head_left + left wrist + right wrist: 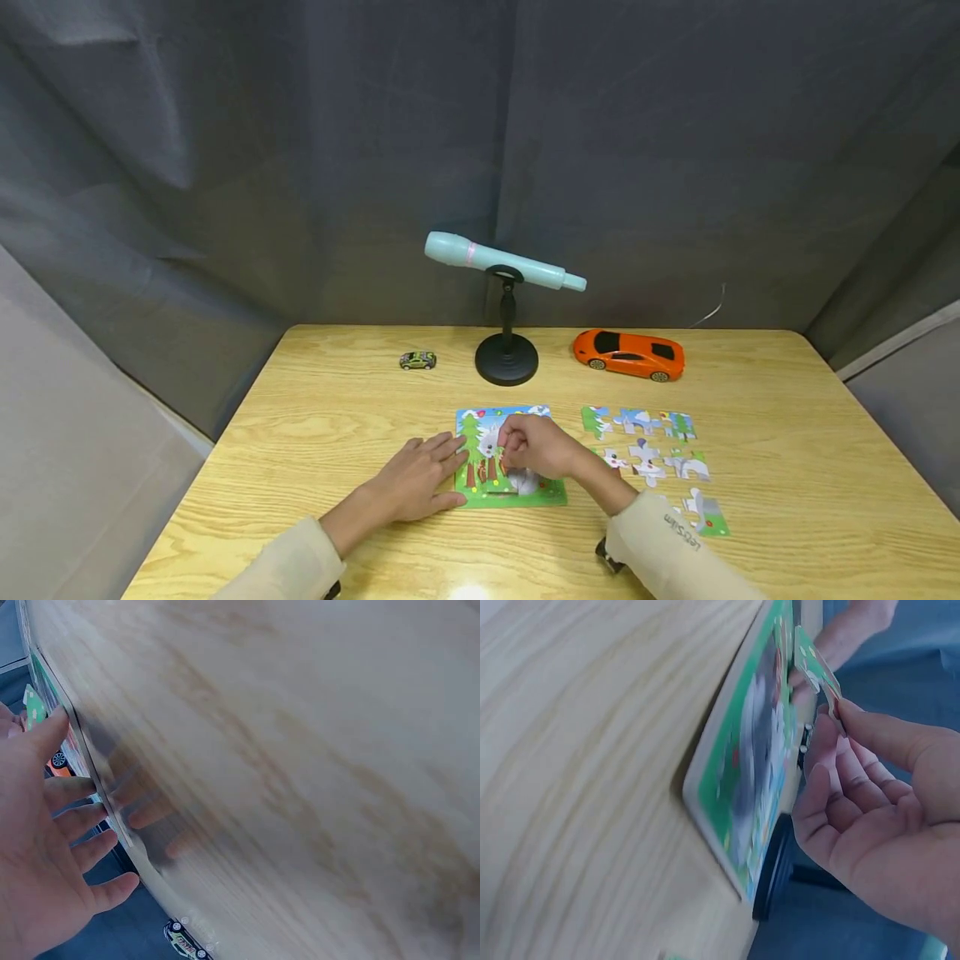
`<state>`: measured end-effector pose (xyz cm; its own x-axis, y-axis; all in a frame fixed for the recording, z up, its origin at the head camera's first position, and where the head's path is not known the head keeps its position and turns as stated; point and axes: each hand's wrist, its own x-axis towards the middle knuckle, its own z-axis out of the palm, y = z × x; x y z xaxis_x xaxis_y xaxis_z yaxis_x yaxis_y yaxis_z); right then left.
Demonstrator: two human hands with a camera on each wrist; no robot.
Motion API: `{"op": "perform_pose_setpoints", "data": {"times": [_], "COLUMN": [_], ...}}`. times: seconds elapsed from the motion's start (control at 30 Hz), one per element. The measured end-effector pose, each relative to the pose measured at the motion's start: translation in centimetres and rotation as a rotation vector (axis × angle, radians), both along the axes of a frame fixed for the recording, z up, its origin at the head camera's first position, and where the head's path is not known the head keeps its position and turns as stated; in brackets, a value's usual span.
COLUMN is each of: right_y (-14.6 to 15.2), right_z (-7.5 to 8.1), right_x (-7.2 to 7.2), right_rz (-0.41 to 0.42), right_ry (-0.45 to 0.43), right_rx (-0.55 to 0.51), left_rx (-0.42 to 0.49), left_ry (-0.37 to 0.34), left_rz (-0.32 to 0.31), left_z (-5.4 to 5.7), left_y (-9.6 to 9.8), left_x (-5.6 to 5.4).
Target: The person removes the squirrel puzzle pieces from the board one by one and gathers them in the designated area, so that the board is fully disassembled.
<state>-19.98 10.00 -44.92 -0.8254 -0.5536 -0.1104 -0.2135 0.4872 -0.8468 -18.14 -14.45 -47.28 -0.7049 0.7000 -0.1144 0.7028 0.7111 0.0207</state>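
Observation:
A jigsaw board [517, 502] with a picture of trees and a grey animal lies flat on the table. My left hand [418, 477] rests at its left side, fingers spread and fairly straight, fingertips over the board's edge. Above the board, my right hand [543, 448] pinches a puzzle piece [815, 664] between thumb and index finger. That piece is green with a reddish part, and it is tilted up off the board in the right wrist view. The other right fingers curl loosely. From the left wrist, the green piece [34, 706] shows beyond my thumb.
Loose puzzle pieces [647, 468] lie in rough rows right of the board, some partly behind my right forearm. Along the back stand a small toy car [417, 360], a light-blue microphone [525, 268] on a black stand [507, 360], and an orange toy car [628, 354].

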Motion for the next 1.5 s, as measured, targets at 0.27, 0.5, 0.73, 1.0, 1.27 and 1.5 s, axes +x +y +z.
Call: {"op": "perform_pose_setpoints", "data": {"times": [0.27,0.5,0.73,1.0,1.27,1.5], "right_y": [4.0,7.9,10.5,11.5,11.5,11.1], "right_z": [0.7,0.5,0.1,-0.5,-0.9,-1.2], "right_x": [0.4,1.1,2.1,3.0,3.7,4.1], "right_rz": [-0.012,-0.056,-0.066,-0.045,-0.066,-0.078], "right_ry": [0.008,0.022,0.005,-0.030,-0.012,0.054], "right_rx": [-0.010,0.038,0.064,0.058,0.109,0.175], "left_rx": [0.003,0.002,0.001,-0.007,0.005,0.006], "left_ry": [0.009,0.005,0.002,-0.009,-0.003,0.000], "left_rz": [-0.010,-0.011,-0.016,-0.011,-0.015,-0.006], "left_z": [-0.2,0.0,0.0,0.1,0.1,0.0], "left_y": [-0.1,-0.2,-0.3,-0.4,-0.4,-0.5], "left_x": [-0.2,-0.2,-0.2,-0.3,-0.4,-0.5]}}
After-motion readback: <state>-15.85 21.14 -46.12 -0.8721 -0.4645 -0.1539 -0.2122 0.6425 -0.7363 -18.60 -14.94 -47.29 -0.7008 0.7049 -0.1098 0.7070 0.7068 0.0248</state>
